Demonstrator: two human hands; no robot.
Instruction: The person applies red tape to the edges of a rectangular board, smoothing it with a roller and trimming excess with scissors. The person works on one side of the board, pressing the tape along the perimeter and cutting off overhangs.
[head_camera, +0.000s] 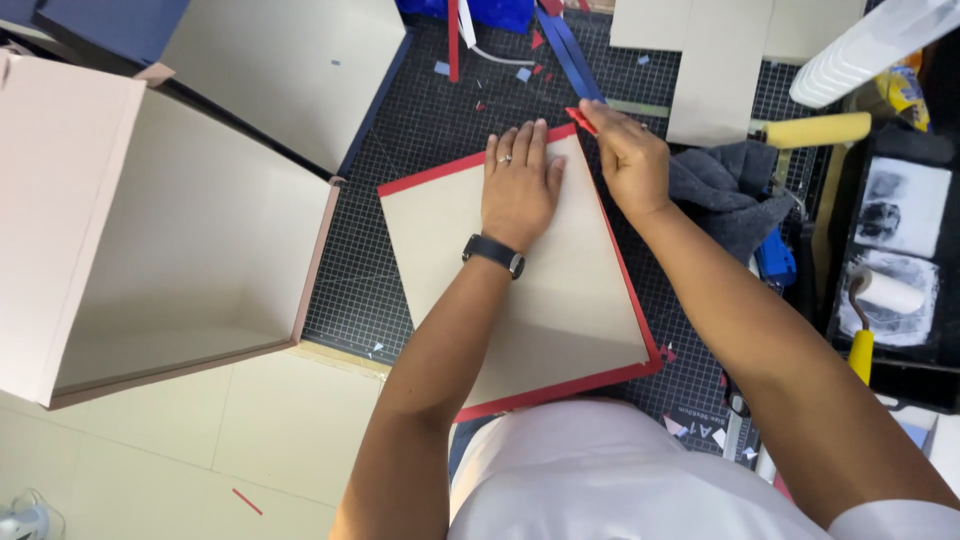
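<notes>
My left hand (520, 180) lies flat on a tan board (530, 290) with red paper edges. The fingers are spread out straight and press down near the far edge of the board; they hold nothing. I wear a dark watch (493, 252) on that wrist and a ring on one finger. The board lies on a black cutting mat (350, 290) with a white grid, close to the near edge of the bench, right in front of me.

My right hand (628, 160) is at the far right corner of the board. Its fingers are curled and pinch the red paper flap (582, 120) that sticks up at that corner.

Just right of that hand lies a grey cloth (725, 190), and past it a yellow roller (818, 130). By the right edge of the bench sits a black tray (900, 330) with a small white roller with a yellow handle (875, 310) in it.

On the left side a big open box (150, 240) lies on its side, pale pink outside and tan inside, touching the left edge of the mat. Behind it, at the far left corner, stands another box with dark blue edges (290, 70).

At the far edge lie blue and red paper strips (570, 45) and more tan boards (720, 60). Small paper bits lie about on the mat
</notes>
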